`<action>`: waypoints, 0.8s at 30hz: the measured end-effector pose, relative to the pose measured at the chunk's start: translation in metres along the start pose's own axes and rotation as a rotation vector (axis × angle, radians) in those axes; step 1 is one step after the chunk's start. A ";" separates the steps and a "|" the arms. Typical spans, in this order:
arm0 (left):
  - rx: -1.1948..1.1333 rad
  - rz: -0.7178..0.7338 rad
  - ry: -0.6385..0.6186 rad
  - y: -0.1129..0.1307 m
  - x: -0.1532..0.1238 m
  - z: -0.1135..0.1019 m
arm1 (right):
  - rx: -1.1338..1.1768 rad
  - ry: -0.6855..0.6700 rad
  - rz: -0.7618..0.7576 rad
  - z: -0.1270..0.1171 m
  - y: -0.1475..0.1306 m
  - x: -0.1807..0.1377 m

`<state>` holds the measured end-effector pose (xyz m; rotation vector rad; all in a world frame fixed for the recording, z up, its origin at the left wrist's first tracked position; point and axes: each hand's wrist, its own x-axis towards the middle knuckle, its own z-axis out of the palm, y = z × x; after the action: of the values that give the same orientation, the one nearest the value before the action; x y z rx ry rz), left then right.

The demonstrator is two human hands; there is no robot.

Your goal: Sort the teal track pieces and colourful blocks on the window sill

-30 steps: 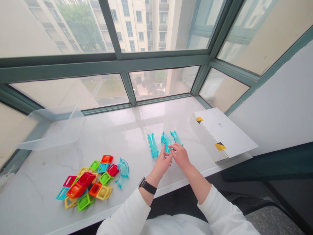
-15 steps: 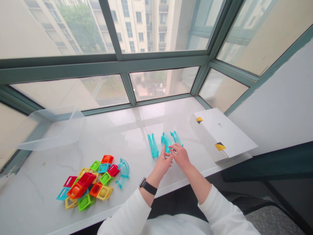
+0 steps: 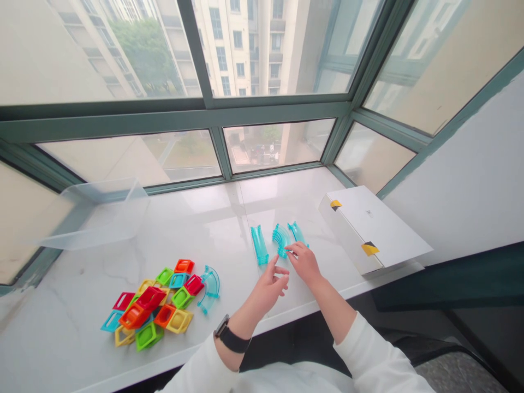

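A nested stack of curved translucent turquoise track pieces lies on the white countertop, flanked by straight turquoise tracks on the left and another straight turquoise track on the right. My right hand has its fingers pinched at the near end of the curved stack, partly covering it and the right track's lower end. My left hand, with a dark watch on the wrist, hovers just in front of the stack. Its fingers are apart and hold nothing.
To the left lies a pile of colourful plastic blocks, with more curved turquoise tracks beside it. A clear plastic bin stands at the back left. On the right is a white box with yellow-black tape. Windows border the countertop.
My left hand has drawn back a little from the curved stack, and its fingers have spread. My right hand stays at the stack. The view has shifted slightly.
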<state>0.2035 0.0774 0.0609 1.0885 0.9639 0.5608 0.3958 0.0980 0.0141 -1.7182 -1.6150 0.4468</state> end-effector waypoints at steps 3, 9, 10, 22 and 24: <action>0.003 0.036 -0.019 0.005 -0.024 -0.018 | -0.004 -0.009 0.006 0.000 0.001 0.000; 0.026 0.061 0.116 0.004 -0.063 -0.071 | -0.015 -0.029 0.014 -0.006 -0.001 -0.004; 0.053 0.066 0.163 0.002 -0.069 -0.082 | -0.019 -0.019 0.012 -0.008 -0.002 -0.006; 0.902 0.081 0.617 -0.041 -0.126 -0.168 | 0.138 -0.138 -0.061 0.013 -0.040 -0.075; 1.025 0.043 0.589 -0.044 -0.126 -0.167 | 0.162 -0.242 -0.075 0.028 -0.053 -0.084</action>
<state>-0.0060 0.0412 0.0435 1.9003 1.8470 0.4151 0.3260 0.0216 0.0132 -1.5239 -1.7540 0.7512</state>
